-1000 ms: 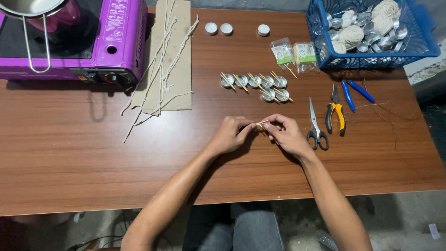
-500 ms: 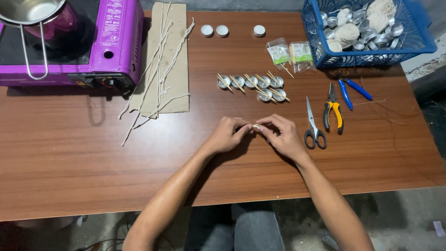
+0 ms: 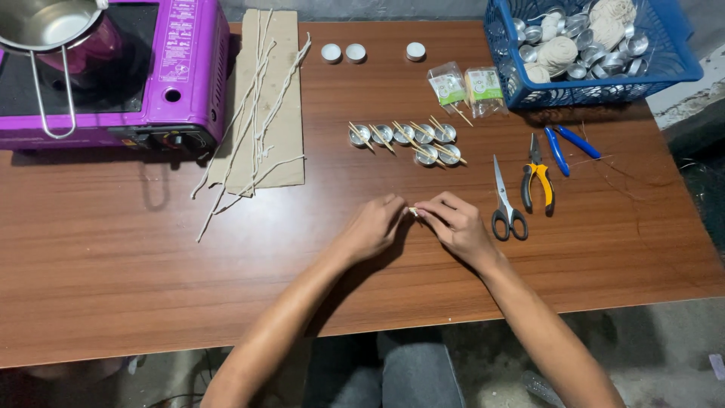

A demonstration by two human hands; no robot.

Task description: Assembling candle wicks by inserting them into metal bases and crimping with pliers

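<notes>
My left hand (image 3: 374, 227) and my right hand (image 3: 453, 226) meet at their fingertips over the middle of the brown wooden table (image 3: 113, 257). Between them they pinch a small pale piece (image 3: 413, 212), too small to tell what it is. Just beyond the hands stand several small metal cups (image 3: 405, 136) with thin wooden sticks laid across them. Black-handled scissors (image 3: 505, 200) lie right of my right hand.
A purple portable gas stove (image 3: 162, 68) with a steel pot (image 3: 45, 23) sits far left. Pale waxed wicks (image 3: 257, 98) lie on a cardboard sheet (image 3: 283, 155). Far right: blue basket (image 3: 664, 72) of cups and string, two small bags (image 3: 464, 85), yellow pliers (image 3: 536, 181), blue pliers (image 3: 566, 143), three white tealights (image 3: 355, 52).
The hands stay together on the small piece, barely shifting. Only the camera view has drifted slightly.
</notes>
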